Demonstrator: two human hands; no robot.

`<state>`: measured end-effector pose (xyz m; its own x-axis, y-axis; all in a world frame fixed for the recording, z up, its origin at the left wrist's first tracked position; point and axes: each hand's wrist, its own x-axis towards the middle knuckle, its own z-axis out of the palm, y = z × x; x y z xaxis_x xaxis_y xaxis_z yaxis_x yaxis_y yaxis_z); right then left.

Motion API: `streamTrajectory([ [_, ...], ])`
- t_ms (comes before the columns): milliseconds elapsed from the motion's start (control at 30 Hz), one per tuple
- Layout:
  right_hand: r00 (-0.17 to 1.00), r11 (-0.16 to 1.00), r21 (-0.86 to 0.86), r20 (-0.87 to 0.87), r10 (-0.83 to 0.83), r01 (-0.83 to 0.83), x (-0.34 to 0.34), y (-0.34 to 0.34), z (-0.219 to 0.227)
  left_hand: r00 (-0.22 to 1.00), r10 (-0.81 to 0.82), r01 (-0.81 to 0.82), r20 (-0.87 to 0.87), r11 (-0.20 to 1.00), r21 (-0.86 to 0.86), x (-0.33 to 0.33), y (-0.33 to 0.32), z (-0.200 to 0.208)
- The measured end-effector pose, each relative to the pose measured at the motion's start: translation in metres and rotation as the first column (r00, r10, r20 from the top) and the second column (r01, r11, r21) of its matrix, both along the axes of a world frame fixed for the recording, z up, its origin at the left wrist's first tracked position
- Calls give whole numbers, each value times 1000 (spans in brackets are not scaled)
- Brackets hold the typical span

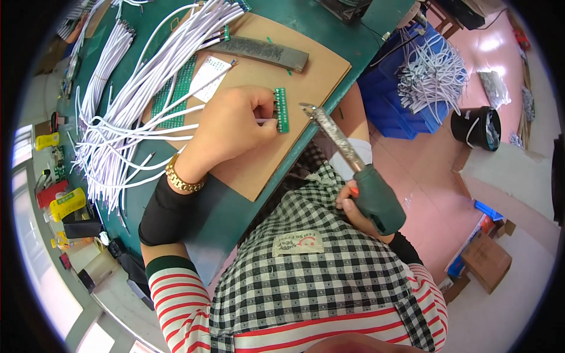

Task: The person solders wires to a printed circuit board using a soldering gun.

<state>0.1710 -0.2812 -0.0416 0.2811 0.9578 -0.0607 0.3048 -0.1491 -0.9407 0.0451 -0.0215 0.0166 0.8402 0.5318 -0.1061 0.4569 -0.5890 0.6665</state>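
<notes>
My left hand (pixel 238 126) is closed in a pinch on a white cable, its end at the edge of a narrow green circuit board strip (pixel 282 110). The strip lies on a brown board (pixel 321 65) at the front of the green table. My right hand (pixel 359 213) is wrapped round the dark green grip of a soldering gun (pixel 338 138). Its tip points up and left, a short way right of the strip and apart from it. Part of the right hand is hidden behind the grip.
Many white cables (pixel 126 129) spread over the table's left side. A dark flat bar (pixel 265 52) lies across the brown board, near a white paper (pixel 210 77) and a green perforated sheet (pixel 168 109). To the right stand a blue crate (pixel 385 106) with cables and a black bucket (pixel 471 126).
</notes>
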Motion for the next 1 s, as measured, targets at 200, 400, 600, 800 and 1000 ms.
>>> streamTrajectory([
  [200,926,979,169,-376,-41,112,-4,-2,-1,1000,-17,17,8,1000,14,0,-2,2],
  [400,907,981,155,-418,-45,120,-5,-1,-1,1000,-18,18,12,999,44,0,-1,0],
  [600,893,978,139,-443,-78,154,-8,-6,-6,1000,-17,16,26,999,49,-1,-2,-1],
  [800,888,972,149,-449,-99,183,-11,-8,-10,1000,-27,27,-5,998,61,-3,-2,0],
  [1000,875,968,145,-470,-115,205,-13,-7,-9,997,-57,55,51,998,31,-6,2,-3],
])
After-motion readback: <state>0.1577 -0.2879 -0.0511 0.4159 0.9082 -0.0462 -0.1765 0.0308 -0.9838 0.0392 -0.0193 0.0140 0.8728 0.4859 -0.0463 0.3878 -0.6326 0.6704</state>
